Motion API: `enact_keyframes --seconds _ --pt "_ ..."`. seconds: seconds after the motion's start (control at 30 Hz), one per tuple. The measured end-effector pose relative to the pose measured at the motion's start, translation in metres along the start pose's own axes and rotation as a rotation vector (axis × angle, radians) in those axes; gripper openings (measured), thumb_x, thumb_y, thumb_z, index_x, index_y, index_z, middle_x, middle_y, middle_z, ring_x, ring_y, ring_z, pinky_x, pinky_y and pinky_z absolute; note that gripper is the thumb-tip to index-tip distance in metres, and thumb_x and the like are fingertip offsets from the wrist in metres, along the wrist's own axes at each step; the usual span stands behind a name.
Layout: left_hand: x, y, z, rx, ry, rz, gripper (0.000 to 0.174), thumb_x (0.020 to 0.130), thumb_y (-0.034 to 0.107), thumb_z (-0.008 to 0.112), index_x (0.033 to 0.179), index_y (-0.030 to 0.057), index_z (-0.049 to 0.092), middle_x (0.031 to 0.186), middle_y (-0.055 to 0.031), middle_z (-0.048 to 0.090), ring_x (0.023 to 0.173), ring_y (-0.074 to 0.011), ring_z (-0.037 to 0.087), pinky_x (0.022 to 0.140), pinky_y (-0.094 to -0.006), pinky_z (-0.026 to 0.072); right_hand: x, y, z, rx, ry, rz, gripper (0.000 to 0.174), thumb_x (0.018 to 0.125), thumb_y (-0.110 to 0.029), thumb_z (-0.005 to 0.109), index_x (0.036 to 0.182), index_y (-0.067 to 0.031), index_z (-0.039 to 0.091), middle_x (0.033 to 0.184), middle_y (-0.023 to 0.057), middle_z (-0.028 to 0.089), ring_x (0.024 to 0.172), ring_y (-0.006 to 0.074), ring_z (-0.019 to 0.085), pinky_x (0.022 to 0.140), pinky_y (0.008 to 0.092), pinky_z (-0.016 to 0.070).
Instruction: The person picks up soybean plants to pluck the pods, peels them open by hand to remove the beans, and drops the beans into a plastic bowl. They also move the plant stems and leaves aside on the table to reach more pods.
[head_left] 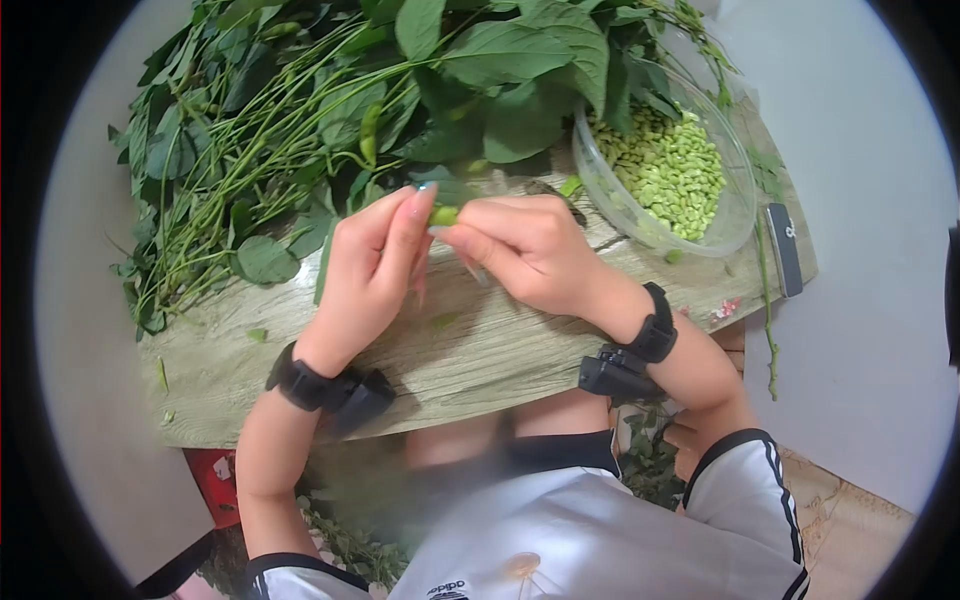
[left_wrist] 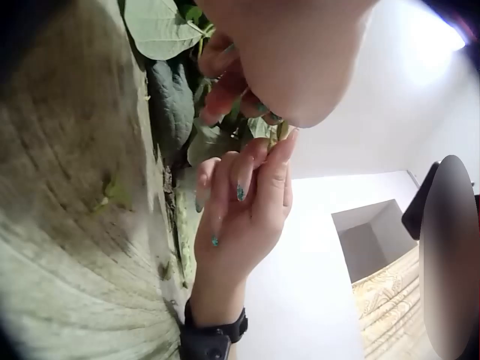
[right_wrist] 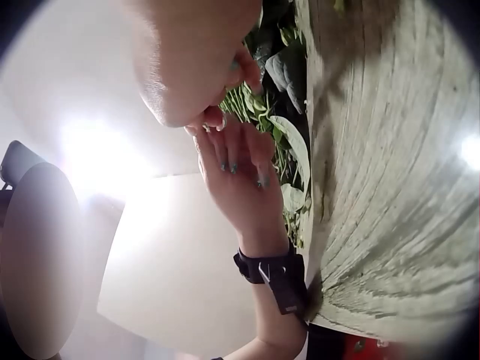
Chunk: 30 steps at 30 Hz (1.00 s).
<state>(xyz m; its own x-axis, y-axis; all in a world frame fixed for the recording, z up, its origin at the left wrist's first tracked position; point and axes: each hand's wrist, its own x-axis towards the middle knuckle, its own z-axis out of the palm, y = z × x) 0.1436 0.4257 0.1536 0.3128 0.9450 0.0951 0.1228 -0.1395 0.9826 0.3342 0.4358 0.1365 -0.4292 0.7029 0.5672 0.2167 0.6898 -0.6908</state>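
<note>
1. Pinching a small green pod (head_left: 444,215) from both sides, the left hand (head_left: 370,265) and the right hand (head_left: 530,250) meet fingertip to fingertip just above the wooden table (head_left: 480,350).
2. Both hands are closed on the pod: the left hand's forefinger and thumb hold one end, and the right hand's curled fingers grip the other. No gap shows between fingers and pod.
3. Only a short bright stretch of the pod shows between the nails. Its long axis seems to run across from hand to hand, though the fingers hide too much of it to be sure.
4. A clear bowl (head_left: 640,232) of shelled beans (head_left: 670,170) stands to the right of the grip and a little beyond it, on the far side of the right hand. That hand is the nearer of the two to it.
5. A heap of leafy stalks (head_left: 300,110) lies directly beyond the grip and spreads away to its left, with the nearest leaves just past the fingertips.
6. Black strapped cameras sit on both wrists, nearer the person than the grip.
</note>
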Motion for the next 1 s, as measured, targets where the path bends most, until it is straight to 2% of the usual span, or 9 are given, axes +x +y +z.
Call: enact_keyframes --seconds 0.07,0.17,0.23,0.33,0.5,0.8,0.9,0.97,1.0 --pt "0.004 -0.005 -0.002 0.455 0.134 0.420 0.018 0.101 0.013 0.056 0.088 0.0014 0.062 0.070 -0.0074 0.053 0.053 -0.0189 0.054 0.050 -0.0314 0.0407 0.000 -0.001 -0.002 -0.124 -0.029 0.006 0.012 0.092 -0.012 0.066 0.083 -0.0030 0.067 0.064 0.0076 0.059 0.057 0.0251 0.058 0.053 0.0348 0.0442" --pt "0.007 -0.009 -0.008 0.589 0.146 0.620 0.007 0.095 0.007 0.060 0.092 0.0020 0.064 0.077 -0.0112 0.055 0.058 -0.0280 0.055 0.051 -0.0342 0.0426 -0.001 -0.004 0.002 -0.154 0.001 -0.012 0.020 0.090 -0.018 0.068 0.079 -0.0041 0.060 0.066 0.0111 0.055 0.057 0.0313 0.056 0.051 0.0395 0.0418" --pt "0.005 -0.010 -0.008 0.587 0.141 0.576 0.004 0.092 0.006 0.063 0.093 0.0030 0.065 0.077 -0.0111 0.056 0.060 -0.0310 0.054 0.053 -0.0344 0.0440 -0.001 -0.006 0.004 -0.147 -0.023 -0.018 0.015 0.090 -0.018 0.068 0.083 -0.0060 0.064 0.068 0.0107 0.058 0.059 0.0308 0.058 0.052 0.0394 0.0434" --pt "0.006 -0.015 -0.003 0.577 0.138 0.551 0.009 0.096 0.010 0.061 0.091 0.0024 0.064 0.072 -0.0097 0.054 0.057 -0.0253 0.055 0.051 -0.0335 0.0422 -0.003 -0.007 0.006 -0.145 -0.152 -0.054 0.011 0.091 -0.019 0.067 0.087 -0.0084 0.067 0.070 0.0099 0.061 0.062 0.0308 0.060 0.054 0.0394 0.0462" --pt "0.004 -0.014 -0.006 -0.110 -0.020 0.078 0.041 0.108 0.031 0.044 0.083 0.0027 0.060 0.062 0.0017 0.051 0.052 -0.0047 0.045 0.046 -0.0232 0.0345 0.002 -0.010 -0.007 -0.138 -0.177 0.004 0.009 0.091 -0.019 0.065 0.092 -0.0117 0.070 0.075 0.0095 0.065 0.067 0.0300 0.064 0.059 0.0394 0.0494" --pt "0.006 -0.012 0.007 -0.262 0.234 -0.004 0.042 0.108 0.039 0.039 0.085 0.0061 0.054 0.065 0.0036 0.051 0.050 -0.0019 0.043 0.045 -0.0197 0.0336 0.003 -0.003 -0.011 -0.152 -0.218 -0.078 0.007 0.090 -0.020 0.066 0.090 -0.0138 0.070 0.072 0.0091 0.064 0.067 0.0289 0.064 0.058 0.0387 0.0493" --pt "0.018 -0.016 -0.013 -0.472 0.231 0.088 0.042 0.107 0.042 0.039 0.087 0.0080 0.053 0.068 0.0029 0.052 0.049 -0.0021 0.043 0.043 -0.0191 0.0325 0.000 -0.004 -0.013 -0.198 -0.318 -0.046 0.013 0.083 -0.017 0.075 0.090 -0.0053 0.071 0.082 0.0090 0.069 0.068 0.0277 0.064 0.060 0.0335 0.0499" --pt "0.019 -0.016 -0.014 -0.539 0.262 0.081 0.043 0.107 0.043 0.040 0.083 0.0095 0.052 0.066 0.0021 0.051 0.047 -0.0036 0.042 0.041 -0.0191 0.0312 0.004 -0.005 -0.017 -0.275 -0.251 -0.089 0.018 0.085 -0.022 0.074 0.092 -0.0051 0.072 0.084 0.0084 0.069 0.069 0.0260 0.063 0.061 0.0320 0.0497" --pt "0.018 -0.017 -0.016 -0.640 0.102 0.047 0.043 0.107 0.043 0.041 0.083 0.0096 0.052 0.066 0.0016 0.050 0.047 -0.0045 0.043 0.041 -0.0194 0.0311 0.006 -0.005 -0.018 -0.356 -0.186 -0.131 0.024 0.086 -0.028 0.074 0.093 -0.0048 0.073 0.085 0.0078 0.069 0.070 0.0242 0.062 0.062 0.0304 0.0494"
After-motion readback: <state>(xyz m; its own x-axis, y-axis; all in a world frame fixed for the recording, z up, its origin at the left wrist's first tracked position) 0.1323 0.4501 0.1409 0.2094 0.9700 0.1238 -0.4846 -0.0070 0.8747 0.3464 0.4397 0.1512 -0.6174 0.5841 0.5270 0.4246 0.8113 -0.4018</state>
